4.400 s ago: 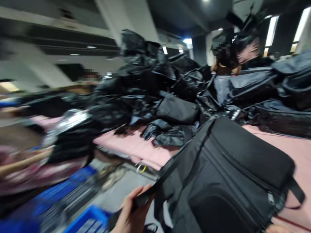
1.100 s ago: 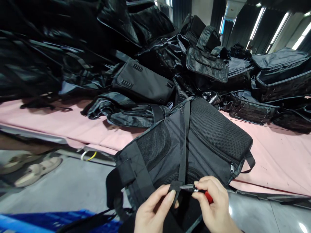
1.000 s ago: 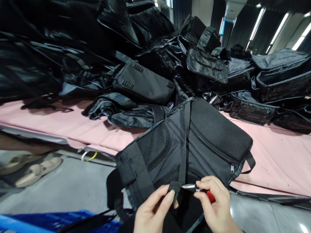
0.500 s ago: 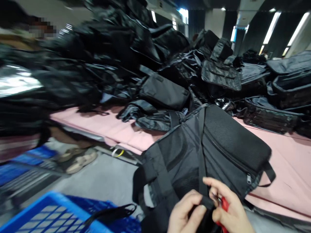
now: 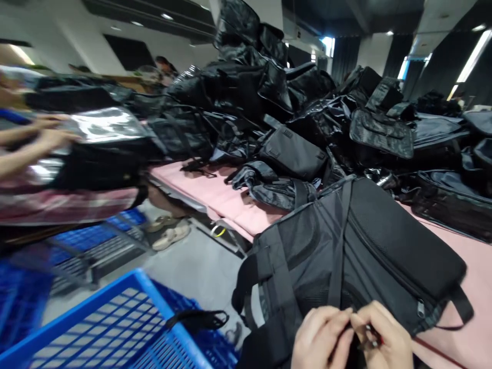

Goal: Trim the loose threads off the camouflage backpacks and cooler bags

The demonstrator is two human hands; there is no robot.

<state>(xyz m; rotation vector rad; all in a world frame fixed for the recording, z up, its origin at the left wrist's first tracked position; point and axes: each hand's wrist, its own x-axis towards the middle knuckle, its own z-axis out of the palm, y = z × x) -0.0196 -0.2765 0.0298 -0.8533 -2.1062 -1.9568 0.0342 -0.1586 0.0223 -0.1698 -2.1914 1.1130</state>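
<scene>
A black backpack [image 5: 315,256] lies on the pink-covered table edge, with its padded mesh panel and zip at the right. My left hand [image 5: 323,335] is closed at the bag's near side, pinching a black strap whose end is mostly hidden by the fingers. Close against it, my right hand [image 5: 388,333] is closed too, its thumb and fingertips at the same spot. Inside the right palm sits a small red-handled tool [image 5: 374,339], apparently snips, largely covered by the fingers. A long flat strap [image 5: 341,246] runs down the bag towards both hands.
A blue plastic crate [image 5: 142,279] stands at lower left, a black strap over its rim. Black bags [image 5: 246,92] are heaped across the pink tabletop [image 5: 192,177]. At the left, a co-worker's hands [image 5: 54,134] rest on a shiny-topped black bag [image 5: 111,125].
The view has swung left, bringing the co-worker and more of the crate into sight. My hands have drawn together at the strap, and the red tool is now more hidden in my right hand.
</scene>
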